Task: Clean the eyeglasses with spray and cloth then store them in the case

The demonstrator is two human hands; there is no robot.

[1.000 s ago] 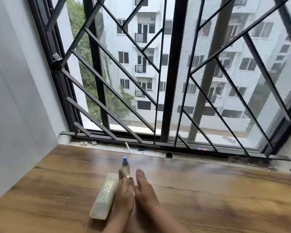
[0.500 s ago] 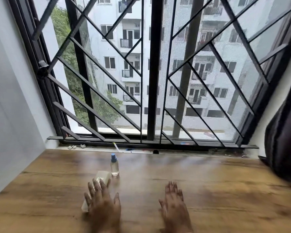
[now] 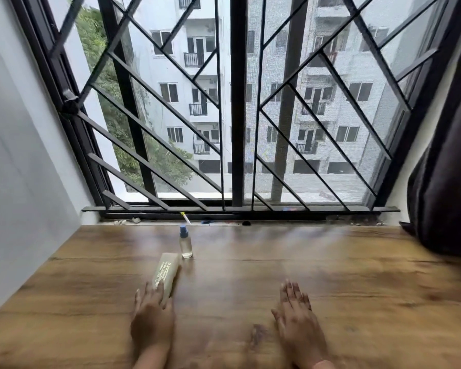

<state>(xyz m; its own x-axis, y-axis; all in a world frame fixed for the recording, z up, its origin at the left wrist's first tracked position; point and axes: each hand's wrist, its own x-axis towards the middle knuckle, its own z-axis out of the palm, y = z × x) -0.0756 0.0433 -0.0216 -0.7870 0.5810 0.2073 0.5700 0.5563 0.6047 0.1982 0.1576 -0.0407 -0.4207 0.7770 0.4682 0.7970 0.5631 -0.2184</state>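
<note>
A pale, long glasses case (image 3: 166, 270) lies closed on the wooden table (image 3: 330, 275), angled toward the window. Just beyond its far end stands a small clear spray bottle (image 3: 185, 243) with a blue cap. My left hand (image 3: 152, 312) lies flat with straight fingers, its fingertips over the near end of the case. My right hand (image 3: 296, 312) rests flat on the bare wood to the right, holding nothing. No eyeglasses or cloth are in sight.
A barred window (image 3: 237, 129) runs along the table's far edge, with small bits of litter on its sill (image 3: 186, 218). A white wall (image 3: 24, 182) closes the left side. A dark curtain (image 3: 447, 182) hangs at the right.
My hands, close together by the bottle a second ago, have drawn back and spread apart. The view has tilted and shifted, showing more table and the curtain.
</note>
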